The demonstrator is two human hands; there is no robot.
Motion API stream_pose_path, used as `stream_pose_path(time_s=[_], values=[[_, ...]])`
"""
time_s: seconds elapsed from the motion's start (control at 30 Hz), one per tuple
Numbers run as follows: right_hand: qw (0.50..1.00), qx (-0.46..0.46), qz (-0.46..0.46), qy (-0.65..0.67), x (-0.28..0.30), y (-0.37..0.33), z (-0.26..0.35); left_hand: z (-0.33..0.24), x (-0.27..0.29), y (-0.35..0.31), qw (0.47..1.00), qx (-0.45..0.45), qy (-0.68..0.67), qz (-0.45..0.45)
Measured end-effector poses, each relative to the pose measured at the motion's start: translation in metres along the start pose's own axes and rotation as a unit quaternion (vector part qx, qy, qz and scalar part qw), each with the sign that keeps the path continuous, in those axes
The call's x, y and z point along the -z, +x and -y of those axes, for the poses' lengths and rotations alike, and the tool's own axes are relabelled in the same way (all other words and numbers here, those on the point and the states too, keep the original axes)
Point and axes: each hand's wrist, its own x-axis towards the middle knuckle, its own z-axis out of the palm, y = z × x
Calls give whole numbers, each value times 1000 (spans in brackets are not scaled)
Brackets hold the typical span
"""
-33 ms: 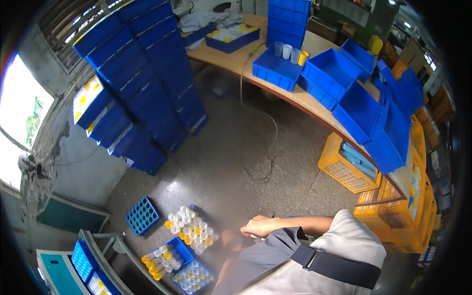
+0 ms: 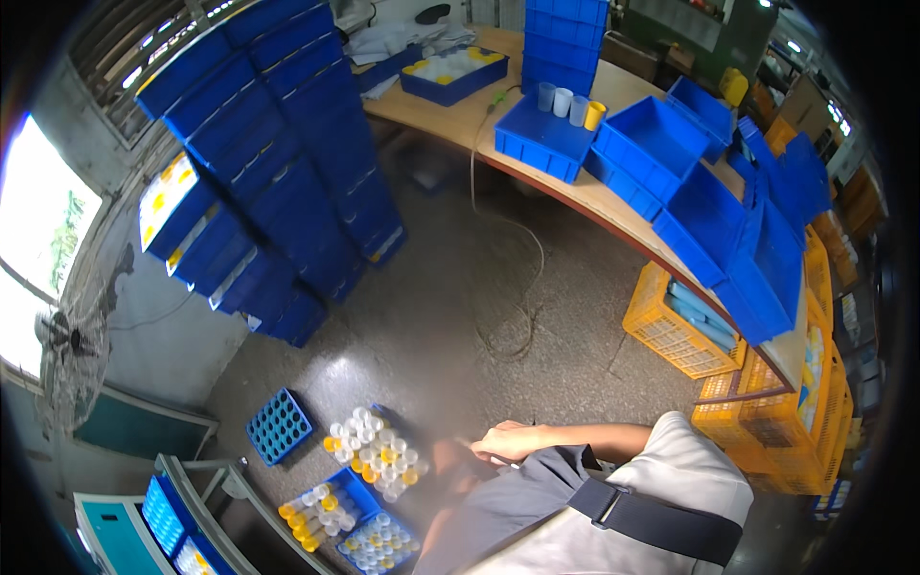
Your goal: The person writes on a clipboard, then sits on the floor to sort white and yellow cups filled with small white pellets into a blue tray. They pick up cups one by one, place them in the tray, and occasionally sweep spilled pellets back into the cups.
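Observation:
My right hand (image 2: 508,441) is in front of my lap at the lower middle, its back turned up and its fingers bent together. Whatever lies under those fingers is hidden. Next to it, my left hand (image 2: 453,462) is a hazy blur, and its fingers cannot be made out. Left of my hands, a group of clear, white and yellow cups (image 2: 376,448) stands close together. Nearer me are a blue crate (image 2: 356,487) with yellow and clear cups at its left side, and a blue tray (image 2: 379,544) full of small clear cups.
An empty blue tray with round holes (image 2: 279,426) lies on the floor. Tall stacks of blue crates (image 2: 287,172) stand far left, near a fan (image 2: 72,335). Along the right, a wooden table (image 2: 613,216) carries blue bins (image 2: 704,220) and several cups; yellow crates (image 2: 676,335) sit below.
The view has shifted very slightly, so the surroundings sit a little differently in it. Both hands stay in nearly the same place.

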Motion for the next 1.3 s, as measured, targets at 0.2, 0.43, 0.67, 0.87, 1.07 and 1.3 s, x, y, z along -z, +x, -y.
stream_pose_path(time_s=[0.2, 0.43, 0.67, 0.87, 1.07, 1.3], values=[[989, -100, -2, 109, 145, 74, -94, -43, 162, 142, 997, 10, 23, 74], [970, -48, -239, 18, 397, 172, -165, -193, 439, 340, 958, -129, 75, -244], [889, -62, -416, 178, 678, 237, -246, -392, 572, 533, 944, -273, 48, -176], [790, -16, -611, 37, 987, 330, -366, -473, 632, 720, 952, -233, 135, -148], [722, -24, -689, -64, 1256, 468, -466, -599, 720, 927, 911, -258, 54, -317], [756, -5, -644, -114, 1342, 527, -515, -708, 854, 1131, 800, -260, 238, -486]])
